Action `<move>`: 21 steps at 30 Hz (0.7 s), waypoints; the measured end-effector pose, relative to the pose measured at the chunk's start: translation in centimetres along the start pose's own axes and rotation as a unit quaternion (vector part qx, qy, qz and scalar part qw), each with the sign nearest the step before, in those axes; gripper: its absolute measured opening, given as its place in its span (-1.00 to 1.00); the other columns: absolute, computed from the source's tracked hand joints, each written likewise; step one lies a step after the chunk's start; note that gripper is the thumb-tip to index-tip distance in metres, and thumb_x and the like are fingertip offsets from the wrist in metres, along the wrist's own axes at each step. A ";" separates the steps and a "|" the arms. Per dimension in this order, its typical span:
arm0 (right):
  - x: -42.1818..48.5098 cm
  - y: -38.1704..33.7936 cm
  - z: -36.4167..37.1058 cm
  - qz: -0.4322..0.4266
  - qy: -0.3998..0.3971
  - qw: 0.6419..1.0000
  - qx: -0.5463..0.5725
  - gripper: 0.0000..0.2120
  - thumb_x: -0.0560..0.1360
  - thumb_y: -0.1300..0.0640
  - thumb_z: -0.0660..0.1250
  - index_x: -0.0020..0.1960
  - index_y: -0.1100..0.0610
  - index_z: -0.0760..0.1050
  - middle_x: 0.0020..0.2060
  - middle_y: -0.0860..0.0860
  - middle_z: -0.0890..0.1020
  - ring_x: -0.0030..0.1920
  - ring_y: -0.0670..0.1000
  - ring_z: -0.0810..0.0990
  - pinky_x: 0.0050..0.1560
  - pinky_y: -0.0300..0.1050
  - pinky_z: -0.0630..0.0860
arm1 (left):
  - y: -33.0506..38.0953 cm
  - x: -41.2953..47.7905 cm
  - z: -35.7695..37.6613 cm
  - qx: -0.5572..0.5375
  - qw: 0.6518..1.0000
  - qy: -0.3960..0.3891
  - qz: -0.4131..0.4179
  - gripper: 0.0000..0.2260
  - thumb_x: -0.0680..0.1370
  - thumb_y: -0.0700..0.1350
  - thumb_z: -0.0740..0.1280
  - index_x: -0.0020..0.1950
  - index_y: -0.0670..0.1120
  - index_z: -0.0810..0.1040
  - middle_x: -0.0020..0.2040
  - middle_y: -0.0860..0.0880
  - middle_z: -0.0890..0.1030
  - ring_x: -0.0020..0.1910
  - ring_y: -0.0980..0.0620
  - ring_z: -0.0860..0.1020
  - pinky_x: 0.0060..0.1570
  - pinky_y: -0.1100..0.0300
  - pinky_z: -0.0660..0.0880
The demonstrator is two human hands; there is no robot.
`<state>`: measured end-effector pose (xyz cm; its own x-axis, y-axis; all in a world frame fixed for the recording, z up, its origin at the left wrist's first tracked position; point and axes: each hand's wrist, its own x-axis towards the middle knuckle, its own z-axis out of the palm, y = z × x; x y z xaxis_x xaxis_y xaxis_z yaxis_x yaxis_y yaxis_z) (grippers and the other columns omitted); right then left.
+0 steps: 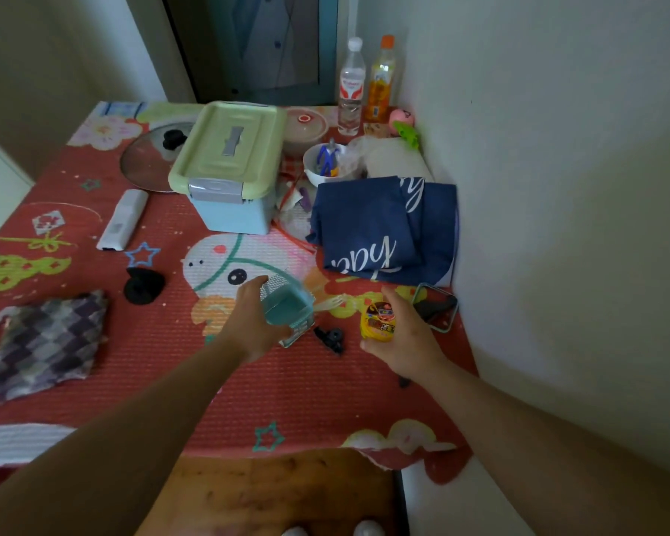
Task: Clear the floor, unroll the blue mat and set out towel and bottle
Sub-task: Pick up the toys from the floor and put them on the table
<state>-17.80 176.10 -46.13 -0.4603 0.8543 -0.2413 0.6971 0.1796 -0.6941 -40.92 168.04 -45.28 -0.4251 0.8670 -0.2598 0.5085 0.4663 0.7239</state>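
Note:
My left hand (pixel 254 323) grips a small teal mesh basket (pixel 287 307) just above the red patterned floor mat (pixel 194 353). My right hand (pixel 401 334) holds a small yellow snack cup (pixel 378 321) beside it. A pale plastic fork (pixel 327 303) lies between the two hands. Against the back wall stand a clear water bottle (pixel 351 87) and an orange drink bottle (pixel 381 79). A folded navy cloth with white lettering (pixel 383 230) lies by the right wall. No blue mat shows in this view.
A green-lidded storage box (pixel 229 160), glass pot lid (pixel 148 156), white remote (pixel 122 220), checked cloth (pixel 45 342), black scrunchie (pixel 144 285), white bowl (pixel 320 164), a black clip (pixel 331 338) and a green-rimmed container (pixel 436 307) litter the mat. The wall runs along the right.

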 end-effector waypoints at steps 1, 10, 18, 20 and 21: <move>-0.1 0.3 0.1 0.001 -0.004 1.000 -0.004 -0.10 0.36 0.03 0.51 0.53 -0.01 0.04 0.48 0.00 0.23 0.45 0.00 0.24 0.44 -0.04 0.23 | -0.1 0.0 0.1 -0.003 1.000 0.001 0.000 -0.14 0.35 -0.23 0.50 0.51 -0.12 0.06 0.47 -0.13 0.14 0.39 -0.11 0.27 0.06 0.21 0.34; -0.3 0.5 -0.4 0.022 -0.023 0.999 -0.040 -0.04 0.34 -0.01 0.51 0.53 -0.01 -0.02 0.50 0.00 0.13 0.48 0.01 0.18 0.45 -0.04 0.20 | -0.1 -0.1 -1.1 0.045 0.999 -0.024 0.008 -0.07 0.34 -0.17 0.53 0.53 -0.07 0.00 0.50 -0.12 0.13 0.41 -0.14 0.27 0.06 0.18 0.38; -1.0 -1.8 -1.9 0.009 -0.003 0.999 -0.047 -0.03 0.34 -0.09 0.48 0.54 -0.03 -0.06 0.52 -0.02 0.05 0.51 0.01 0.08 0.47 -0.03 0.12 | 0.3 -0.5 -2.5 0.095 0.993 -0.068 0.001 0.02 0.32 -0.03 0.54 0.55 0.01 -0.09 0.57 -0.04 -0.12 0.52 -0.16 0.05 0.29 -0.04 0.42; -1.2 -2.8 -2.4 0.002 0.003 0.999 -0.046 -0.04 0.34 -0.13 0.47 0.53 -0.04 -0.05 0.53 -0.03 0.06 0.51 0.01 0.09 0.47 0.00 0.14 | 0.8 -0.6 -3.1 0.116 0.991 -0.065 0.011 0.00 0.34 0.03 0.52 0.55 0.01 -0.10 0.57 -0.05 -0.14 0.54 -0.15 -0.02 0.38 -0.09 0.31; -1.5 -3.5 -2.7 -0.005 0.010 0.999 -0.044 -0.05 0.34 -0.14 0.46 0.53 -0.04 -0.04 0.52 -0.04 0.08 0.50 0.01 0.10 0.46 0.00 0.16 | 1.2 -0.8 -3.5 0.123 0.990 -0.062 0.019 0.00 0.34 0.06 0.52 0.55 0.02 -0.11 0.57 -0.06 -0.15 0.54 -0.14 -0.03 0.41 -0.12 0.26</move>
<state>-18.05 175.53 -41.46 -0.4569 0.8619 -0.2200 0.7381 0.2293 -0.6346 -42.60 167.32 -41.92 -0.3153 0.8922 -0.3234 0.6950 0.4491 0.5614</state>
